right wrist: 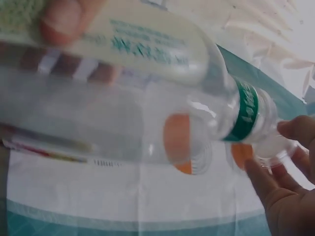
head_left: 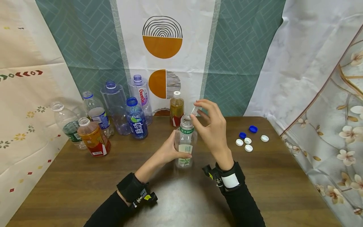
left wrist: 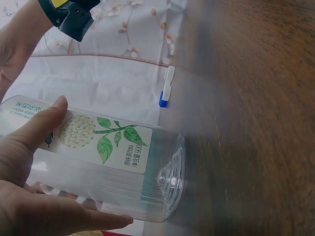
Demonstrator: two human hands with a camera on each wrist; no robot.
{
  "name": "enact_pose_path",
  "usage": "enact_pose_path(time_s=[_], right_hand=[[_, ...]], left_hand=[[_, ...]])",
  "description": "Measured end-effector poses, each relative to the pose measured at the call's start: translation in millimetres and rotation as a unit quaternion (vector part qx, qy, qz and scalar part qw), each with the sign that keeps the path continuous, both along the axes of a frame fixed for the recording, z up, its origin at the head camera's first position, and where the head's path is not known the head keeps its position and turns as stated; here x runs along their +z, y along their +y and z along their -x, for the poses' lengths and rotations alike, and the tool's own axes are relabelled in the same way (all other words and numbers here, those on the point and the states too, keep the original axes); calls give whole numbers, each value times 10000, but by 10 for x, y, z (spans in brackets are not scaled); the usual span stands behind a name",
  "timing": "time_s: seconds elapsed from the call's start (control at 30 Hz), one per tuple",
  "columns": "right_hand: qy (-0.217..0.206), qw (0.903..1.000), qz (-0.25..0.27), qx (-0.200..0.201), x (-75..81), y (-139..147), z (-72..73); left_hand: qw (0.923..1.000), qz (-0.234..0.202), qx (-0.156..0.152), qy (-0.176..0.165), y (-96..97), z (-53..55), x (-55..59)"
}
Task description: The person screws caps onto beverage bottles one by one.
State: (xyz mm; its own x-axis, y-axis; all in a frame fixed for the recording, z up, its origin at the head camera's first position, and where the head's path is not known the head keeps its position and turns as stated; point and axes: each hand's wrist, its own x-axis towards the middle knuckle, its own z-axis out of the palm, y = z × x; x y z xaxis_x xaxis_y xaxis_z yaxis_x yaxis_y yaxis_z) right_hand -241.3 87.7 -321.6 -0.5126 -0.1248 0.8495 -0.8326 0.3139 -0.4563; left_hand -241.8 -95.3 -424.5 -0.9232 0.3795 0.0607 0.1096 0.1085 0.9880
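My left hand (head_left: 168, 150) grips a clear plastic bottle (head_left: 185, 138) round its body. The bottle has a green neck band and a pale label with a leaf print. Its threaded mouth is uncapped. In the left wrist view, my thumb crosses the label of the bottle (left wrist: 113, 182), and the bottle's base seems near the table. Just above and to the right of the mouth, my right hand (head_left: 213, 129) pinches a clear cap (head_left: 195, 110) between thumb and fingers. The right wrist view shows the cap (right wrist: 275, 150) tilted close beside the bottle's neck.
Several uncapped bottles stand at the left, among them a blue-labelled bottle (head_left: 137, 121) and an orange-labelled bottle (head_left: 93, 138). A capped tea bottle (head_left: 177, 108) is behind my hands. At the right lie several white caps (head_left: 248, 148) and blue caps (head_left: 253, 129) on the wooden table (head_left: 272, 189).
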Motion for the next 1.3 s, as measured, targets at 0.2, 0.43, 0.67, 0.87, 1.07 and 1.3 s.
enact_pose_path(time_s=[0.2, 0.43, 0.67, 0.87, 1.07, 1.3], right_hand=[[30, 9992, 125, 392, -66, -96, 17], [-150, 9977, 199, 637, -96, -103, 35], [-126, 9985, -53, 525, -91, -65, 63], [-266, 9983, -89, 520, -121, -57, 69], [-335, 9978, -184, 534, -147, -48, 87], [-437, 9976, -197, 503, -133, -28, 76]], left_hand=[[9999, -94, -34, 3, 6, 8, -17], [9998, -201, -65, -31, 1, 4, -18], [9999, -167, -18, -40, 6, 2, 6], [9999, -73, 23, -74, 2, -5, -15], [9999, -63, 4, -98, -5, -12, -18], [9997, -194, -109, -60, 0, 12, -21]])
